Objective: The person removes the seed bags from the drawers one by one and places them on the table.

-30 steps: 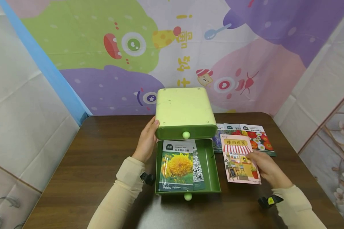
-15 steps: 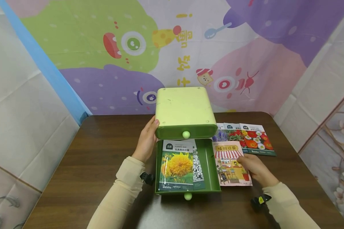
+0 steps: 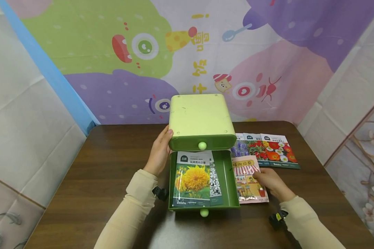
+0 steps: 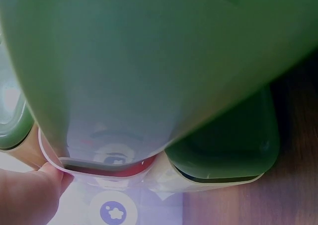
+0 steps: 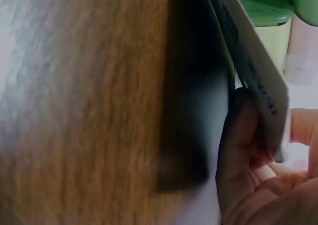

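Observation:
A small desktop drawer box (image 3: 201, 114) with a pale yellow top stands mid-table. Its upper green drawer is closed; the lower drawer (image 3: 227, 183) is pulled out. A sunflower seed packet (image 3: 192, 180) lies in it, partly over a white-flower seed packet (image 3: 215, 183). My left hand (image 3: 158, 152) holds the box's left side, thumb at the front corner; its other fingers are mostly hidden. My right hand (image 3: 274, 183) pinches a pink seed packet (image 3: 249, 180) by its right edge. That packet's left edge is hidden behind the drawer's right wall.
Several seed packets (image 3: 279, 152) lie overlapping on the brown wooden table (image 3: 112, 173), behind the pink packet. A cartoon-printed cloth (image 3: 112, 93) hangs behind the table. Pale panels (image 3: 28, 103) flank both sides.
My right hand has moved left with the pink packet, bringing it from beside the drawer to its right wall. My left hand and the drawer box have stayed put.

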Motion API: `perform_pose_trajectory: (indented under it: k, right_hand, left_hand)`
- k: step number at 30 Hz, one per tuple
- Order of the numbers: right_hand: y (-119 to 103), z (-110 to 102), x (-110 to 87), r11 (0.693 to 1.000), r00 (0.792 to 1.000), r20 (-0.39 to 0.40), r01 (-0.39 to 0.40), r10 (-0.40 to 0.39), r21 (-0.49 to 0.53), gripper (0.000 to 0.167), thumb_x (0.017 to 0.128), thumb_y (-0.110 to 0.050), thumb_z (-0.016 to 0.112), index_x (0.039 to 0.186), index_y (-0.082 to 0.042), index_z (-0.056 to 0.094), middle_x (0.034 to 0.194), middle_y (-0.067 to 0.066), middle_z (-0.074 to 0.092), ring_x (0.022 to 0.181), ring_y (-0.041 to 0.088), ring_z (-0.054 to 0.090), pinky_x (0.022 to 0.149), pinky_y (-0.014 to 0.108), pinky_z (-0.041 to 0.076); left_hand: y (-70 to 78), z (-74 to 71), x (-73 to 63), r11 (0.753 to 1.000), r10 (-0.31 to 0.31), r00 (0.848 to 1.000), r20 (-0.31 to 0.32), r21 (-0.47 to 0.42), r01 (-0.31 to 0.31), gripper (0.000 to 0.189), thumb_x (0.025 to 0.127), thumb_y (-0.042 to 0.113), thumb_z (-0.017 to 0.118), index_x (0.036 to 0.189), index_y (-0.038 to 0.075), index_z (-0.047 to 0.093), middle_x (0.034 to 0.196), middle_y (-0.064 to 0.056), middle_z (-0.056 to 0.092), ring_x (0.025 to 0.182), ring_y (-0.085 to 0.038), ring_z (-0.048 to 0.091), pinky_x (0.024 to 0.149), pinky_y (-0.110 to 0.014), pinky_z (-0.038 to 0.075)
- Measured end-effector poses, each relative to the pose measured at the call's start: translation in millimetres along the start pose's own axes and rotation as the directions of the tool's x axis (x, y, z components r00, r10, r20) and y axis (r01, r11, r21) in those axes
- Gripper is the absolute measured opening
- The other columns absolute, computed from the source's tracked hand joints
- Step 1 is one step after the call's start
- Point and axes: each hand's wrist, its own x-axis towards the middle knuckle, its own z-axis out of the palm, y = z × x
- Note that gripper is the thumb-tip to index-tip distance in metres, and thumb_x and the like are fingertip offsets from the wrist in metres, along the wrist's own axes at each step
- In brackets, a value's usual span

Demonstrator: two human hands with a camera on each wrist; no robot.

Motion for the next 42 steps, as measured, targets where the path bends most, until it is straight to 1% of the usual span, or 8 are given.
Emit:
perform_pose_trajectory:
  k: [3, 6, 10, 16, 21, 29, 36, 42]
  right_hand:
    - [-0.6, 1.3, 0.4, 0.999, 1.000, -0.024, -0.003, 0.002, -0.053, 0.031, 0.093, -0.014, 0.050, 0.108, 0.011, 0.061, 0.073, 0.001, 0.060, 0.063, 0.012, 0.053, 0.055, 0.028, 0.047]
    - [-0.9, 1.6, -0.1, 0.995, 0.999, -0.044, 0.008, -0.013, -0.096, 0.023, 0.092, -0.015, 0.053, 0.093, 0.006, 0.063, 0.068, 0.001, 0.055, 0.060, 0.013, 0.049, 0.053, 0.028, 0.043]
    - [0.0, -0.2, -0.5, 0.990, 0.997, -0.057, 0.035, -0.044, -0.140, 0.022, 0.091, -0.017, 0.058, 0.076, -0.002, 0.058, 0.064, 0.000, 0.051, 0.058, 0.014, 0.047, 0.051, 0.029, 0.041]
    - [1.0, -4.0, -0.9, 0.962, 0.994, -0.076, 0.051, -0.074, -0.267, 0.026, 0.090, -0.025, 0.062, 0.077, -0.003, 0.060, 0.066, 0.002, 0.052, 0.059, 0.015, 0.047, 0.050, 0.029, 0.040]
    - [0.6, -5.5, -1.5, 0.922, 0.994, -0.081, 0.030, -0.066, -0.387, 0.030, 0.090, -0.031, 0.062, 0.074, -0.006, 0.059, 0.066, 0.003, 0.054, 0.061, 0.018, 0.049, 0.052, 0.029, 0.040]
    - [-2.2, -6.8, -5.7, 0.857, 0.994, -0.084, 0.012, -0.064, -0.514, 0.036, 0.088, -0.039, 0.065, 0.068, -0.009, 0.058, 0.063, 0.003, 0.054, 0.060, 0.018, 0.048, 0.051, 0.029, 0.035]
    - [-4.0, -5.9, -8.1, 0.815, 0.993, -0.103, -0.015, -0.055, -0.579, 0.039, 0.087, -0.041, 0.066, 0.064, -0.010, 0.057, 0.061, 0.003, 0.053, 0.059, 0.018, 0.047, 0.050, 0.029, 0.033]
    - [-5.3, -6.1, -9.5, 0.799, 0.992, -0.120, -0.038, -0.043, -0.600, 0.040, 0.087, -0.043, 0.067, 0.065, -0.010, 0.058, 0.062, 0.004, 0.054, 0.059, 0.020, 0.048, 0.050, 0.030, 0.034]
  left_hand:
    - [0.5, 0.3, -0.1, 1.000, -0.001, 1.000, -0.001, -0.001, 0.001, 0.067, 0.102, 0.045, 0.046, 0.157, 0.014, 0.022, 0.158, -0.004, 0.032, 0.137, -0.019, 0.045, 0.115, -0.042, 0.035]
    - [0.7, 0.5, -0.3, 1.000, 0.000, 1.000, 0.001, -0.001, 0.000, 0.067, 0.103, 0.045, 0.045, 0.157, 0.014, 0.022, 0.158, -0.004, 0.032, 0.138, -0.020, 0.045, 0.115, -0.042, 0.034]
    - [0.6, 0.7, -0.1, 1.000, 0.000, 1.000, -0.001, -0.002, 0.000, 0.065, 0.103, 0.043, 0.045, 0.157, 0.014, 0.022, 0.158, -0.004, 0.032, 0.137, -0.020, 0.045, 0.116, -0.041, 0.034]
    - [-0.3, 0.3, 0.9, 1.000, 0.001, 1.000, -0.003, -0.004, -0.001, 0.065, 0.103, 0.043, 0.045, 0.157, 0.014, 0.022, 0.157, -0.003, 0.034, 0.136, -0.019, 0.046, 0.115, -0.042, 0.035]
    - [-0.3, -0.1, 0.4, 1.000, 0.005, 1.000, 0.001, -0.006, -0.005, 0.065, 0.103, 0.043, 0.044, 0.157, 0.013, 0.022, 0.158, -0.004, 0.033, 0.137, -0.019, 0.045, 0.116, -0.041, 0.034]
    - [-0.4, 0.1, 0.1, 1.000, 0.006, 1.000, 0.003, -0.005, -0.006, 0.065, 0.103, 0.043, 0.044, 0.157, 0.013, 0.022, 0.159, -0.004, 0.031, 0.138, -0.020, 0.044, 0.116, -0.040, 0.033]
    - [-0.5, 0.2, 0.2, 1.000, 0.012, 1.000, 0.005, -0.008, -0.012, 0.066, 0.103, 0.043, 0.044, 0.157, 0.013, 0.022, 0.159, -0.004, 0.030, 0.139, -0.019, 0.042, 0.117, -0.040, 0.032]
    - [-0.3, 0.2, -0.1, 1.000, 0.014, 1.000, 0.002, -0.007, -0.014, 0.065, 0.103, 0.042, 0.044, 0.157, 0.013, 0.022, 0.159, -0.004, 0.030, 0.140, -0.019, 0.042, 0.118, -0.040, 0.031]
